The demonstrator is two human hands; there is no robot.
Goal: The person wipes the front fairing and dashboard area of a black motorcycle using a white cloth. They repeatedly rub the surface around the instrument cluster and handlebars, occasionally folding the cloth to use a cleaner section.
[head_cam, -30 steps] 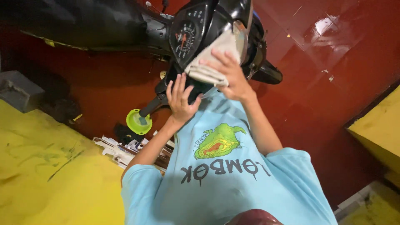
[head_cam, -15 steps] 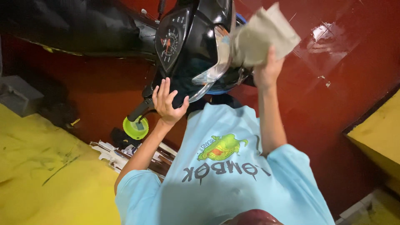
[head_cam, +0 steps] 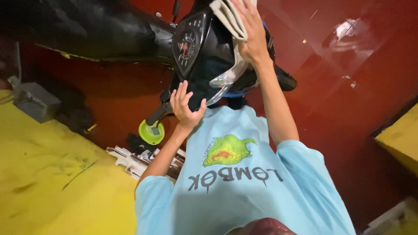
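Observation:
My right hand (head_cam: 249,35) is shut on a pale folded cloth (head_cam: 228,17) and presses it against the top of a black motorcycle's handlebar cover (head_cam: 209,48). My left hand (head_cam: 185,106) lies open, fingers spread, against the lower left side of that cover, just below the speedometer dial (head_cam: 187,45). A clear headlight lens (head_cam: 226,80) curves between my two hands. My light blue shirt (head_cam: 235,174) fills the lower middle of the view.
The motorcycle's black body (head_cam: 87,30) runs off to the upper left over a glossy red floor (head_cam: 348,87). A yellow-green round cap (head_cam: 151,132) and white scraps (head_cam: 130,159) lie below my left arm. A grey box (head_cam: 35,102) sits left; yellow surfaces (head_cam: 48,182) flank both sides.
My right hand lifted the cloth off the cover's front, swung it out to the right, then brought it back onto the top. My left hand stayed on the cover.

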